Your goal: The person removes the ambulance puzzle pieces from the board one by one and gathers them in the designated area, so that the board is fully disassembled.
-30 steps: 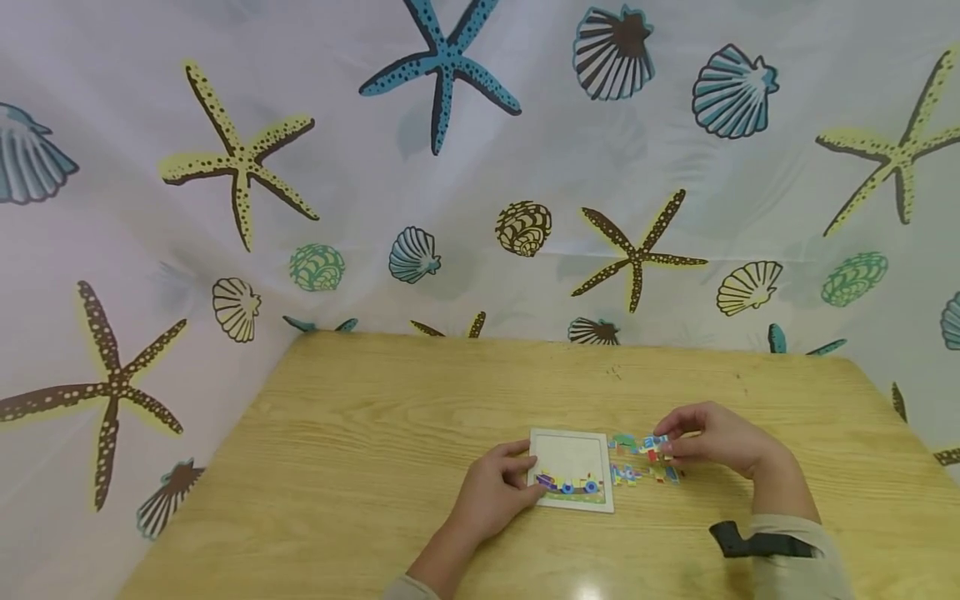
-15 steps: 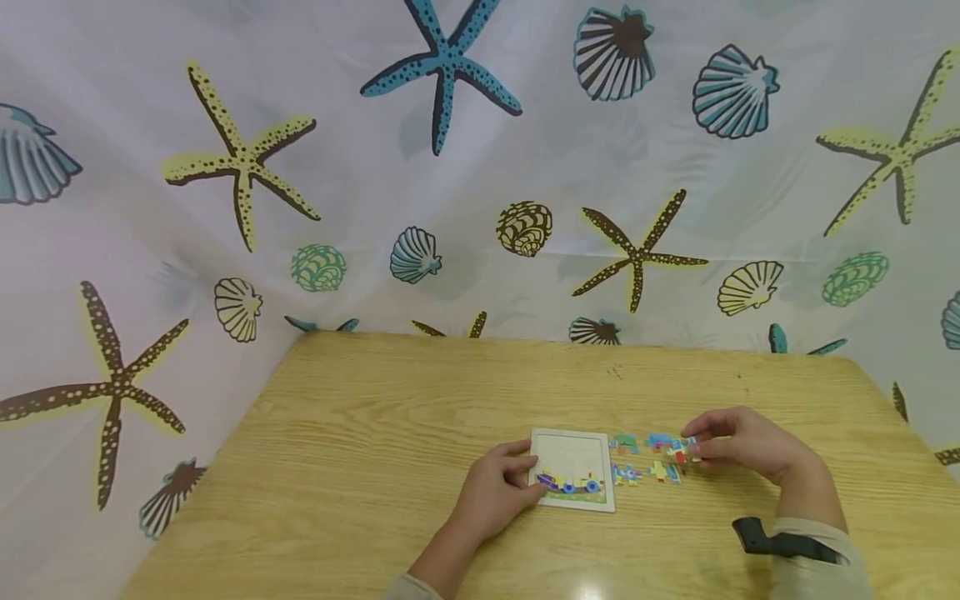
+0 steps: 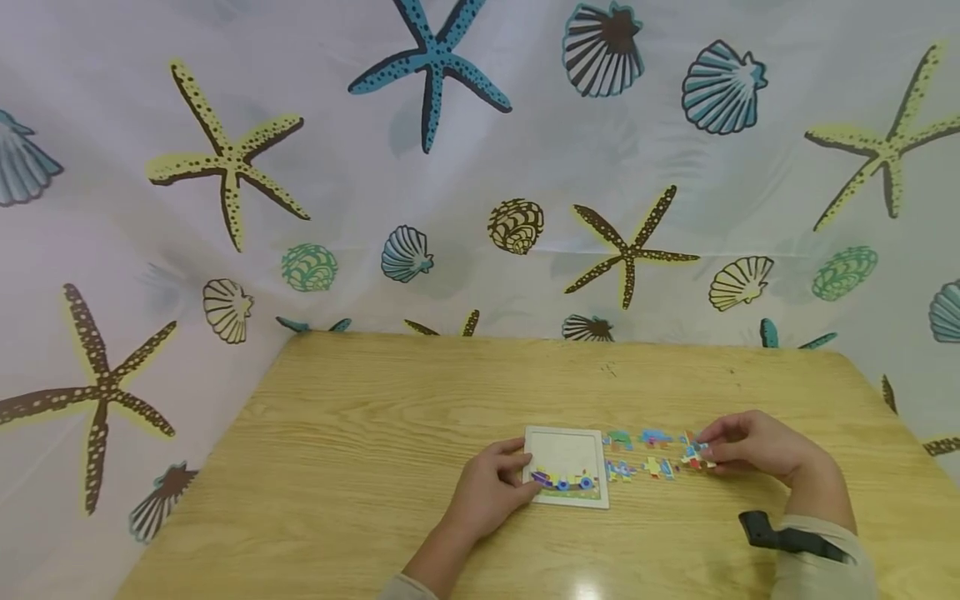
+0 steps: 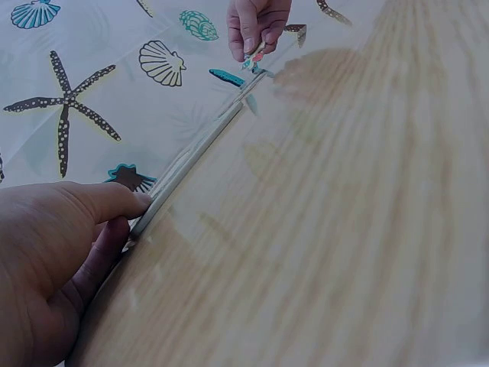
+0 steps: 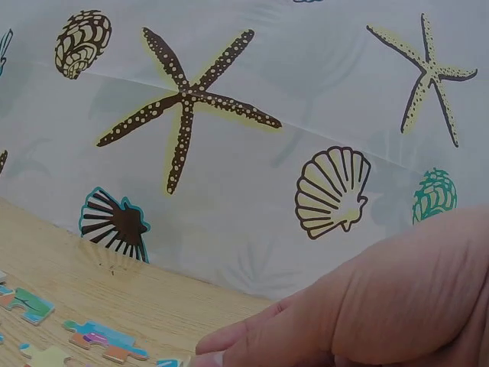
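A square jigsaw puzzle board (image 3: 564, 454) with a pale frame lies on the table, joined pieces of a colourful picture along its near side. At the board's left edge, my left hand (image 3: 491, 490) grips the frame; in the left wrist view the thumb (image 4: 114, 200) lies on its edge. To the right, my right hand (image 3: 765, 450) pinches a colourful puzzle piece (image 3: 693, 452) between thumb and fingers. That held piece (image 4: 250, 63) also shows below the fingers in the left wrist view. In the right wrist view it is mostly hidden at the bottom edge.
Between the board and the right hand lie several loose pieces: a green one (image 3: 619, 439), a blue one (image 3: 656, 437) and a yellow one (image 3: 652, 467) among them. The wooden table (image 3: 360, 467) meets a white curtain (image 3: 465, 192) printed with starfish and shells.
My right hand has moved right with the pinched piece, away from the blue loose piece, which now shows fully. The left hand stays on the board. The head view has shifted slightly.
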`<state>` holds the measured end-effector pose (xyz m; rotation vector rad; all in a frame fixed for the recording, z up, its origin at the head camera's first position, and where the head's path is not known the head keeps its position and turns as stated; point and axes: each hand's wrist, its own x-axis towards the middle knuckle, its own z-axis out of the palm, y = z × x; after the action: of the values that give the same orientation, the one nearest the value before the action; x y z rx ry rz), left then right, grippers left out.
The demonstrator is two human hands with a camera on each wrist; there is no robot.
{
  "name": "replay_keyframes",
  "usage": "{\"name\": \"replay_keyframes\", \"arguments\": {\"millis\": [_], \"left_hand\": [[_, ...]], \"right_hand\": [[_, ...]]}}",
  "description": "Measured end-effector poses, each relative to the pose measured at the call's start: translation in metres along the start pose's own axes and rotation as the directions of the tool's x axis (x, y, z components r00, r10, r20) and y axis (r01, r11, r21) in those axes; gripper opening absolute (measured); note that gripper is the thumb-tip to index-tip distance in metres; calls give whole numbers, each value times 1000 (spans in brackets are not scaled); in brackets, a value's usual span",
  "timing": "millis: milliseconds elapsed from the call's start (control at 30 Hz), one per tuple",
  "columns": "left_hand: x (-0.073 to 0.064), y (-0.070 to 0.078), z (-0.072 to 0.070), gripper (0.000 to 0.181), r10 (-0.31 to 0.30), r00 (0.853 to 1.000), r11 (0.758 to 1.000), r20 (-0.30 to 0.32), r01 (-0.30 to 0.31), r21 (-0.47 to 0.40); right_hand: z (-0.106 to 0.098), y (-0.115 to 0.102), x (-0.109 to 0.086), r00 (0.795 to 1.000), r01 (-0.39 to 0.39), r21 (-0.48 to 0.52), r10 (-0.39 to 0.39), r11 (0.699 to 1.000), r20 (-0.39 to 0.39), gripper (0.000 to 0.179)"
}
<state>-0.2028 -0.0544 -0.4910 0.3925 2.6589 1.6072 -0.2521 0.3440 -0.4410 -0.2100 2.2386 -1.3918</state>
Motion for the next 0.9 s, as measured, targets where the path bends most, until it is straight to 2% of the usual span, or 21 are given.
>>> {"name": "replay_keyframes", "arguments": {"millis": [200, 367, 600, 900], "left_hand": [[-1, -2, -2, 43, -2, 1000, 1000, -15, 2, 16], [2, -1, 3, 43, 5, 1000, 1000, 2, -5, 8], [3, -3, 0, 43, -12, 1000, 1000, -13, 12, 6], [0, -3, 2, 42, -18, 1000, 1000, -2, 18, 7]], "right_hand": [[1, 1, -1, 998, -55, -86, 51, 995, -48, 31], [-1, 0, -7, 988, -127, -187, 107, 974, -115, 25], [3, -5, -2, 977, -160, -256, 116, 953, -179, 23], [5, -6, -7, 977, -176, -278, 133, 944, -168, 21]]}}
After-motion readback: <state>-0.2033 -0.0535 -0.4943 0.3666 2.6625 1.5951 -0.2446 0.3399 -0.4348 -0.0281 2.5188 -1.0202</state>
